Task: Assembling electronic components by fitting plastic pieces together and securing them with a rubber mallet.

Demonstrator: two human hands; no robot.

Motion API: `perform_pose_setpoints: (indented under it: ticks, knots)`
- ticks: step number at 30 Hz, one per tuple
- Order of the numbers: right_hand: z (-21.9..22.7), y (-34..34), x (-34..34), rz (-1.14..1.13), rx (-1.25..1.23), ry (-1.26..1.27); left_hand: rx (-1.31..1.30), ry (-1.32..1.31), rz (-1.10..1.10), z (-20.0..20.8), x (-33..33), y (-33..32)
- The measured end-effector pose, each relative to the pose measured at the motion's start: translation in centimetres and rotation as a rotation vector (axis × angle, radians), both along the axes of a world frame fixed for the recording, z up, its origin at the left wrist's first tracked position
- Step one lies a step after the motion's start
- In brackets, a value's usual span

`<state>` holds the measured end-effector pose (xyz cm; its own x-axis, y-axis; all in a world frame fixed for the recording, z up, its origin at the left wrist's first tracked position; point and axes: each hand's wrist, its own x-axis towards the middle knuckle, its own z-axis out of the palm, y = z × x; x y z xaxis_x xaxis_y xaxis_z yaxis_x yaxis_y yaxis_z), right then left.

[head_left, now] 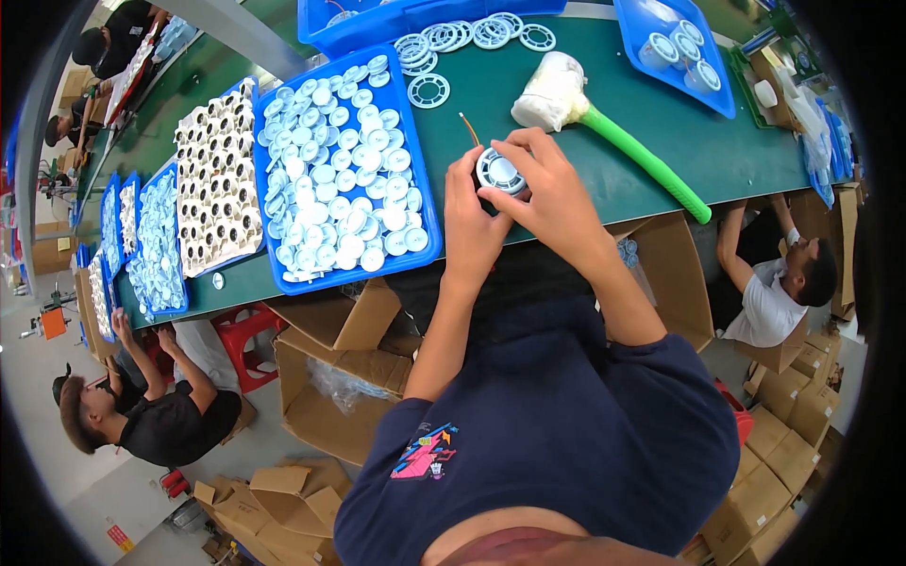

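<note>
Between my two hands, over the front edge of the green table, is a round pale-blue slotted housing (500,171) with a thin orange wire (469,129) sticking up behind it. My left hand (469,209) grips its left side. Fingers and thumb of my right hand (547,189) close on its right side and front. Beyond my hands lies a mallet with a worn whitish head (550,91) and a green handle (646,162). Several pale-blue slotted rings (429,91) lie at the back. On my left, a blue tray (431,212) holds many small round pale-blue caps.
A white tray of parts with dark centres (219,174) and another tray of blue pieces (159,250) stand farther left. At the back right, a blue bin (634,28) holds several cup-shaped parts. Cardboard boxes (311,377) sit below the table edge. Other people work on both sides.
</note>
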<state>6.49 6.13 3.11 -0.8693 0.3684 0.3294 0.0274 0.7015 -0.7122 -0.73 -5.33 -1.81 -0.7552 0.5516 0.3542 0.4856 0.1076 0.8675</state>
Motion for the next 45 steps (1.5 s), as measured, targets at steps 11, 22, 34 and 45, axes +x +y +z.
perform_pose_setpoints:
  ticks: [11,22,34,45]
  knots:
    - [-0.9,-1.8,0.1,-0.176,0.035,0.113,-0.008,0.011,0.009,0.4,0.0,0.0]
    - [-0.4,-1.3,0.1,-0.161,-0.012,0.058,0.044,0.055,-0.018,-0.1,-0.1,0.0]
    - [-2.9,8.7,4.5,-0.488,0.379,-0.155,0.032,-0.033,-0.031,0.5,-0.1,-0.2]
    - [3.9,5.9,7.6,-0.129,-0.099,-0.339,0.029,0.061,0.008,0.3,-0.5,-0.2]
